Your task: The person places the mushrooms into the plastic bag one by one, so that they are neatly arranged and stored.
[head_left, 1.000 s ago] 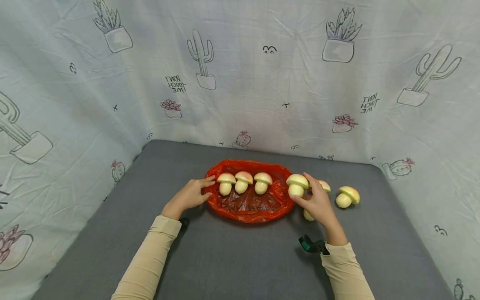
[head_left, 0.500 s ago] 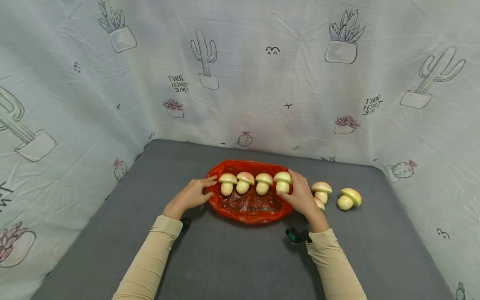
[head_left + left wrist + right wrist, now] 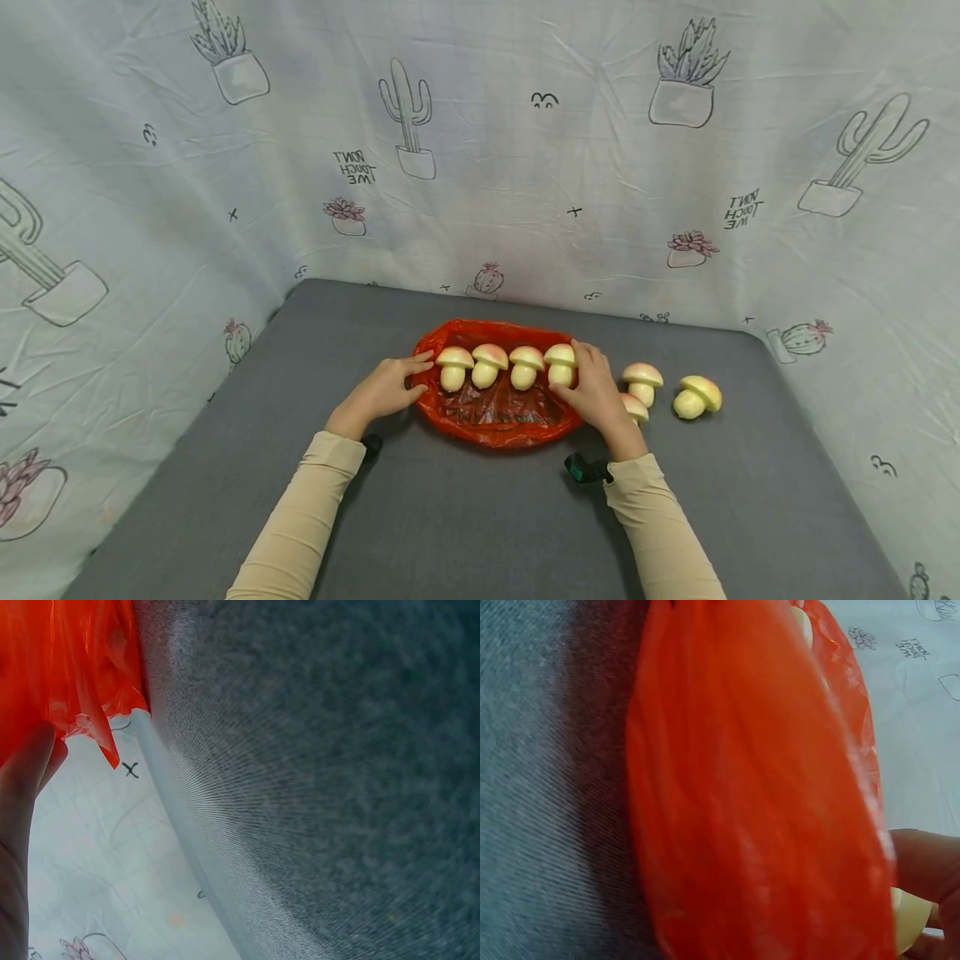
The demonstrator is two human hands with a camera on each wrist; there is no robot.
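A red plastic bag [image 3: 495, 437] stands on the grey table with its mouth spread wide in an oval. Three pale yellow toy mushrooms [image 3: 489, 365] with pink-tinged caps stand in a row inside. At the bag's right end, my right hand [image 3: 596, 390] pinches another toy mushroom [image 3: 560, 364] between thumb and fingers, level with that row. The bag's side hides most of this mushroom in the right wrist view. My left hand [image 3: 381, 387] touches the bag's left end, fingers and thumb spread apart; in the left wrist view straight fingers [image 3: 30, 769] meet the red plastic.
Three more mushrooms lie on the table [image 3: 465, 517] right of the bag: one upright [image 3: 642, 382], one partly behind my right hand [image 3: 633, 407], and one tipped over [image 3: 697, 397] farther right. A white cloth [image 3: 480, 208] with cactus drawings hangs behind and at the sides.
My right hand has carried its mushroom leftward from over the bag's right rim to the end of the row inside. My left hand has stayed at the bag's left end.
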